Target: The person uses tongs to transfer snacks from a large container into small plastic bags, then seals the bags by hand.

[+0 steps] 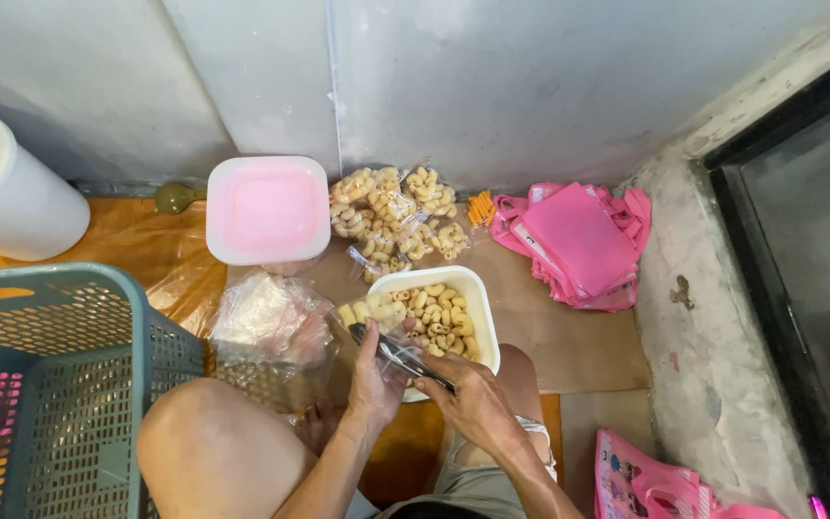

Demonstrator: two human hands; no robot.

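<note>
My left hand holds a small clear plastic bag partly filled with pale curled snacks, at the left rim of a white rectangular tub that holds more of the same snacks. My right hand grips metal tongs, whose tips reach toward the bag's mouth. Both hands sit over my bare knees on the floor.
Filled snack bags lie piled by the wall. A pink-lidded container, a stack of empty clear bags, a teal mesh basket, a white canister and pink cloth bags surround me. A dark glass door stands at right.
</note>
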